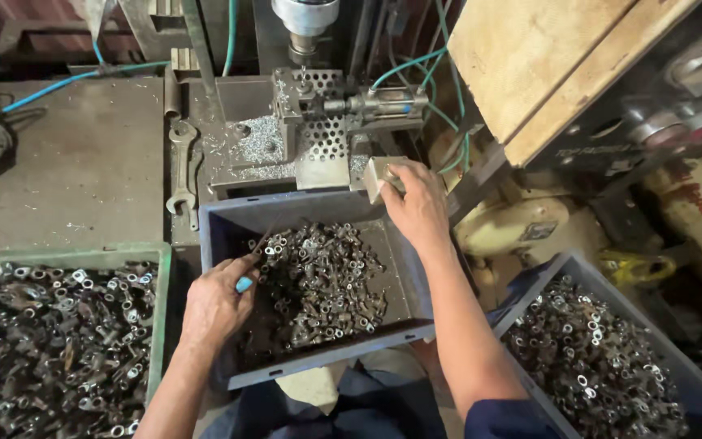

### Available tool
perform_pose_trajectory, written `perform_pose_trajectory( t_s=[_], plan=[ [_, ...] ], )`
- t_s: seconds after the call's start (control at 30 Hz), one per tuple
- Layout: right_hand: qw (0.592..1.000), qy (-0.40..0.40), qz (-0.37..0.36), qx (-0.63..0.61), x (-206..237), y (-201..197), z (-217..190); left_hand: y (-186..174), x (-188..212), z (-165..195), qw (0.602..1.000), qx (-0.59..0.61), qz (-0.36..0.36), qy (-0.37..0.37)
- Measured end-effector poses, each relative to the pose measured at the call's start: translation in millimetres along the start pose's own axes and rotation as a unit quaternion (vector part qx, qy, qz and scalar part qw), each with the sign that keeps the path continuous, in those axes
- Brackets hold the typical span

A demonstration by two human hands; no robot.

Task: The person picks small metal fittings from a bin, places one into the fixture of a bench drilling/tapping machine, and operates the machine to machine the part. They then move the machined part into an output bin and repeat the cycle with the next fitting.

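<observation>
left hand (217, 302) inside grey bin (318, 370), right hand (418, 207) at its far corner

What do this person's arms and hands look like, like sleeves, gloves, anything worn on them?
Both arms are bare from wrist to above the elbow. The left hand and right hand wear no gloves, and no watch, ring or bracelet shows. A dark blue short sleeve edge shows on the right upper arm; the left arm's sleeve is out of frame.

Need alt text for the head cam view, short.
Left hand holds a thin tool over a blue bin of small metal parts; right hand grips a small block by a drill fixture. Similar bins stand either side.
</observation>
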State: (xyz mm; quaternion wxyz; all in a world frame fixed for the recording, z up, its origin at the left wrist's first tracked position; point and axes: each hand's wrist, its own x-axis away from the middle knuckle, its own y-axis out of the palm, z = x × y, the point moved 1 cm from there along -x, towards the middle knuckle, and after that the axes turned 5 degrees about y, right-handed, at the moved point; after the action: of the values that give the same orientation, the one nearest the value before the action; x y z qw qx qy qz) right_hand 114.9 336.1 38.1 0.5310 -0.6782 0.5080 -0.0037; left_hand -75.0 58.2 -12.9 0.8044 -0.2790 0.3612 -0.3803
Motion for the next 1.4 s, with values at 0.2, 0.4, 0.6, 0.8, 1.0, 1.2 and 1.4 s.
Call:
perform_pose_trajectory(
  t_s=[0.2,0.4,0.6,0.8,1.0,1.2,1.4],
  plan=[
    [0.998,0.015,-0.001,-0.056,2,10,11,0,0,0,1.0,-0.016,0.006,0.0],
    [0.999,0.02,0.028,-0.035,49,-3,12,5,10,-10,0.996,0.054,0.073,-0.021],
    [0.989,0.109,0.032,-0.091,153,-40,15,-35,46,-67,0.98,-0.031,0.175,-0.09],
    [0.992,0.067,0.057,-0.087,158,-35,20,-67,69,-131,0.944,-0.302,0.001,-0.13],
    [0.994,0.048,0.063,-0.072,162,-34,21,-45,92,-174,0.915,-0.343,-0.138,-0.16],
    [0.996,0.048,0.049,-0.052,163,-32,21,-29,110,-199,0.887,-0.389,-0.195,-0.154],
    [0.997,0.051,0.047,-0.039,165,-33,20,-22,117,-215,0.88,-0.374,-0.207,-0.205]
  ],
)
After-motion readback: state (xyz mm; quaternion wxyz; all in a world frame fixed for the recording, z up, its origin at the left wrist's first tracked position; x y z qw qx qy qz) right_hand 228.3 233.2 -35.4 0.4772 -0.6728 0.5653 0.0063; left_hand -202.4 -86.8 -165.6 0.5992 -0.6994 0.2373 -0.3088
